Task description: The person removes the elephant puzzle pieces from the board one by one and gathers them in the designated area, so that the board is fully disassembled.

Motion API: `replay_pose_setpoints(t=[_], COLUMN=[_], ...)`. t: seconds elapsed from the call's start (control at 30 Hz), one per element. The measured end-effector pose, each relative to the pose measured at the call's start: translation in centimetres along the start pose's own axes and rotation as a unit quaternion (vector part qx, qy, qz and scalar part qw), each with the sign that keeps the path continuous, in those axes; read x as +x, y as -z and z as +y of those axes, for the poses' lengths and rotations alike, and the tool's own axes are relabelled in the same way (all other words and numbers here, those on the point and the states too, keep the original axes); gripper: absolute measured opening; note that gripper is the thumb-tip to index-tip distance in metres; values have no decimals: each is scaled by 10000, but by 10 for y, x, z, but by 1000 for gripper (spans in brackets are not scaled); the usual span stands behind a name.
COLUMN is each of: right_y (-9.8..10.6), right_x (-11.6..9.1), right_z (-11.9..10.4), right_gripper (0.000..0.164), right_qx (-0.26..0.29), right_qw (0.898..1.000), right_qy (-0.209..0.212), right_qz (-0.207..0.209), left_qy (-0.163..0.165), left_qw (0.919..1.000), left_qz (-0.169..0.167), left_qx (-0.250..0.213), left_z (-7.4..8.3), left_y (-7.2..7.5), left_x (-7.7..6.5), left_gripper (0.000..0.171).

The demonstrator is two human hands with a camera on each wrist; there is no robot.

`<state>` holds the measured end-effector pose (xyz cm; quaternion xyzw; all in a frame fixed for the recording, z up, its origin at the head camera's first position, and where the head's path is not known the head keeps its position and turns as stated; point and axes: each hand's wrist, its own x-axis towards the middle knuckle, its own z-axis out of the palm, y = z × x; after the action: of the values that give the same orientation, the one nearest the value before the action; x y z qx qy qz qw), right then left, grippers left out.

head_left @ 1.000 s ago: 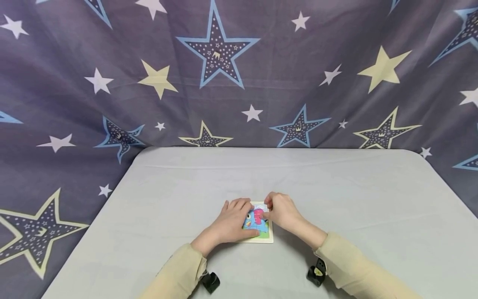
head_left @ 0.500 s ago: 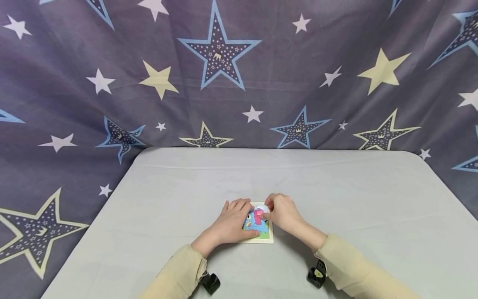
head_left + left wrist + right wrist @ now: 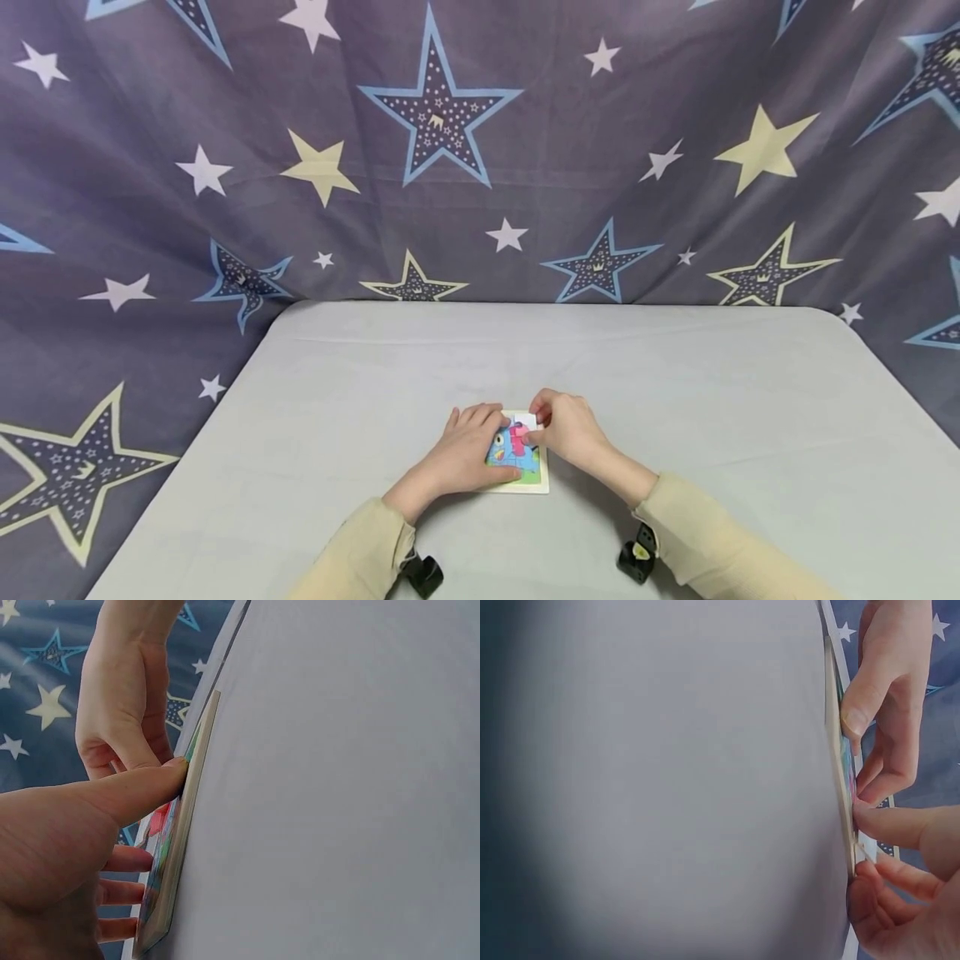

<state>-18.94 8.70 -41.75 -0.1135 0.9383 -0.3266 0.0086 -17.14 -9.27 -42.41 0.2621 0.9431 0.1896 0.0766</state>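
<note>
A small jigsaw puzzle (image 3: 517, 454) with a blue and pink cartoon picture lies in a pale, wooden-looking frame near the middle of the table. My left hand (image 3: 467, 450) rests across its left side with the fingers spread, thumb along the near part. At the upper right corner, my right hand (image 3: 567, 425) pinches a puzzle piece (image 3: 865, 853) between thumb and curled fingers. That piece is tilted up at one edge from the frame; its picture is mostly hidden by the fingers. The left wrist view shows the left thumb (image 3: 161, 784) on the frame's rim.
A light grey cloth covers the table (image 3: 675, 400) on all sides of the puzzle. Behind it hangs a dark curtain (image 3: 525, 125) printed with stars. Black wrist cameras (image 3: 636, 557) sit under both sleeves.
The piece at the puzzle's upper right corner has tipped up and shows paler under my right fingers. My left hand stays in place. The head view has shifted slightly.
</note>
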Motion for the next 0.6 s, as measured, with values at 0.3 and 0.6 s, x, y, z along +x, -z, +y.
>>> replay_pose_setpoints(t=[0.3,0.6], right_y=[-1,0], right_x=[2,4], right_z=[4,11], right_gripper=[29,30], right_qx=[305,740], right_qw=[9993,9965], right_qy=[-31,161], right_qz=[-191,-352], left_qy=[1,-5], left_qw=[9997,9995], left_qz=[194,221], left_qx=[-179,-242], left_z=[-1,-1], left_y=[-3,-4], left_x=[-2,-2], left_gripper=[62,63])
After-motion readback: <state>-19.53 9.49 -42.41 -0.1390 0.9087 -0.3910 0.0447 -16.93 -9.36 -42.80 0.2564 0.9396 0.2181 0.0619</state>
